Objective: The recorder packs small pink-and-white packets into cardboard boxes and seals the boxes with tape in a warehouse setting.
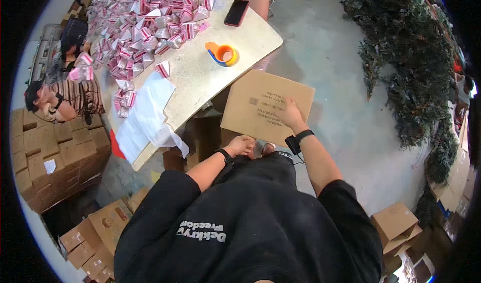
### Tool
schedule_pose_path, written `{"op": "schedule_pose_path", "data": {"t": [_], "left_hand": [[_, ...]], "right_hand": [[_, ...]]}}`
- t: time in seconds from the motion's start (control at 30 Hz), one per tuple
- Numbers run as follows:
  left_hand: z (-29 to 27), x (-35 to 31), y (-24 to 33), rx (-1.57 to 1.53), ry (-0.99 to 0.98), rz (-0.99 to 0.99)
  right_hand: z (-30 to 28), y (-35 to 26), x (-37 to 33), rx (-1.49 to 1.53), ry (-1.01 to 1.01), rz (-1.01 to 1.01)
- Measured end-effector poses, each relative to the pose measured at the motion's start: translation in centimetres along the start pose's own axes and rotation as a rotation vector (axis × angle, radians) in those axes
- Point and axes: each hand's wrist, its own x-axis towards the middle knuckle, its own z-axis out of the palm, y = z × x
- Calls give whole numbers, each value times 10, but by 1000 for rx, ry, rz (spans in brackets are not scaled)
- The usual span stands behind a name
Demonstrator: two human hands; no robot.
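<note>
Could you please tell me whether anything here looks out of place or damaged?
The white sheet looks untidy: it lies crumpled, one end drooping over the edge of the table. The carton under the right hand shows no obvious damage.

At the centre of the frame, the right hand (293,116) lies on the printed face of a tilted cardboard box (264,105). The left hand (240,145) is curled just below the box's lower edge; whether it touches is hard to tell. At upper left, a table (198,80) bears a pile of pink-and-silver packets (145,30), a phone (236,13) and a white sheet (150,115). Dark greenery (396,47) fills the upper right.
</note>
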Motion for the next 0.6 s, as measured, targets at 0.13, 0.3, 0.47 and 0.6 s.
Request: {"op": "schedule_pose_path", "data": {"t": [0.13,0.3,0.47,0.6], "left_hand": [[-6,-36,-19,702,223,343],[-36,-84,-50,112,360,138],[-61,-125,-104,-78,510,58],[-80,-138,-140,-95,561,39]], "right_hand": [[27,-23,-24,-557,-102,-12],[19,-2,-26,-539,-158,-65],[20,34,-29,-485,-151,-75],[20,43,-33,-486,-102,-59]]}}
